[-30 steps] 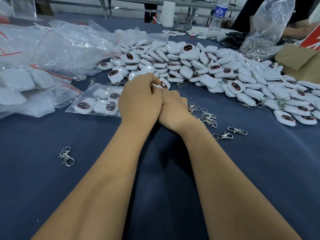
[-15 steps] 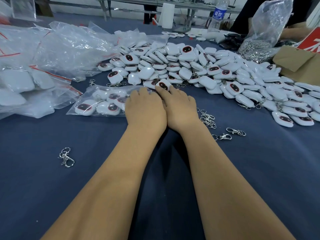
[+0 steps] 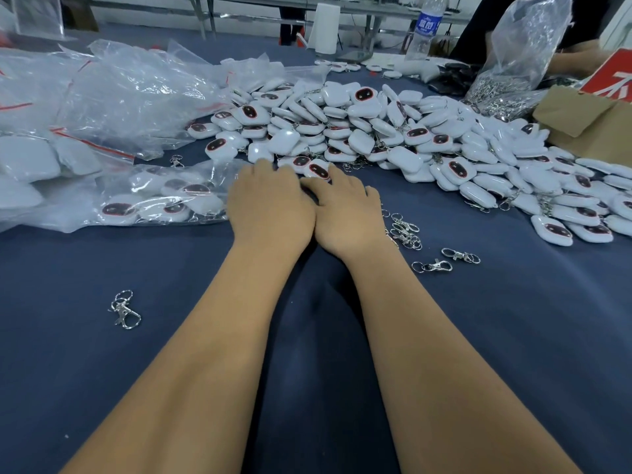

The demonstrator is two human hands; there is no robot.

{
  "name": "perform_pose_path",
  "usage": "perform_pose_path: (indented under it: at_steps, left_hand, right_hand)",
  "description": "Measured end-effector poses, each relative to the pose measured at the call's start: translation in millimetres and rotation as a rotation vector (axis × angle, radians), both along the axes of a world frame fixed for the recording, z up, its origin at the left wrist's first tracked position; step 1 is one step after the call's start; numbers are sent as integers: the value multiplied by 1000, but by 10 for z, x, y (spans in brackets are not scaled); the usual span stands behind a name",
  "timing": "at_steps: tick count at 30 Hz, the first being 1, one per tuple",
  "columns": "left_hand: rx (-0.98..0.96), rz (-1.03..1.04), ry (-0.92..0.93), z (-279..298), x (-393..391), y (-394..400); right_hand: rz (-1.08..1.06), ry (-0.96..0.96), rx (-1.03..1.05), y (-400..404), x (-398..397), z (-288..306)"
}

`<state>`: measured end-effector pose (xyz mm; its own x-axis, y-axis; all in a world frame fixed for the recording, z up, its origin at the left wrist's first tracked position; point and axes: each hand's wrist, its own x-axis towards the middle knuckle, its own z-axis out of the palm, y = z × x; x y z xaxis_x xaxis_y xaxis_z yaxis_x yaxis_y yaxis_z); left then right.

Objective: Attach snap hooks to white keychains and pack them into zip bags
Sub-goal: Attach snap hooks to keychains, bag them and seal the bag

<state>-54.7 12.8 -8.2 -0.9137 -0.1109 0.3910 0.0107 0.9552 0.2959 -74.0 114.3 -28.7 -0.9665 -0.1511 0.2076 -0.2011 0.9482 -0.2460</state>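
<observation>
Hands at frame centre, side by side: left hand (image 3: 270, 203), right hand (image 3: 345, 206), fingers spread flat at near edge of keychain pile (image 3: 376, 131); hold on anything beneath, cannot tell. Snap hooks (image 3: 405, 230) just right. Risk: sliding pile, tangled rings, hooks knocked astray.

I could not tell what lay under my left hand (image 3: 270, 203) and right hand (image 3: 345, 213); their fingers (image 3: 260, 167) hid the nearest keychains (image 3: 318, 170); the frame cut my elbows.
</observation>
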Motion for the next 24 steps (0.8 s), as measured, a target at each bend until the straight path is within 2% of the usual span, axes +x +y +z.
perform_pose_path:
  at_steps: [2, 3, 5, 8, 11, 14, 17, 20, 24]
  left_hand:
    - [226, -157, 169, -9, 4, 95]
    - [364, -219, 192, -20, 1, 146]
    - [626, -272, 140, -37, -29, 194]
    - [1001, -159, 30, -57, -144, 115]
    - [1359, -119, -39, -55, -214, 17]
    - [1449, -177, -38, -60, -224, -13]
    - [1334, -144, -9, -77, -214, -9]
    - [1270, -146, -28, -51, -186, 2]
    - [1501, -192, -134, 52, -152, 4]
  right_hand:
    - [12, 72, -7, 5, -6, 40]
    - [14, 93, -44, 4, -11, 64]
    - [-12, 112, -275, 0, -1, 103]
    - [-76, 148, -703, 6, 53, 153]
    - [-104, 217, -928, -7, 60, 173]
    - [-92, 221, -1130, -32, 63, 208]
    - [-46, 138, -1320, -53, 55, 220]
    - [0, 114, -1368, -66, 40, 213]
    - [61, 32, -1381, -78, 38, 196]
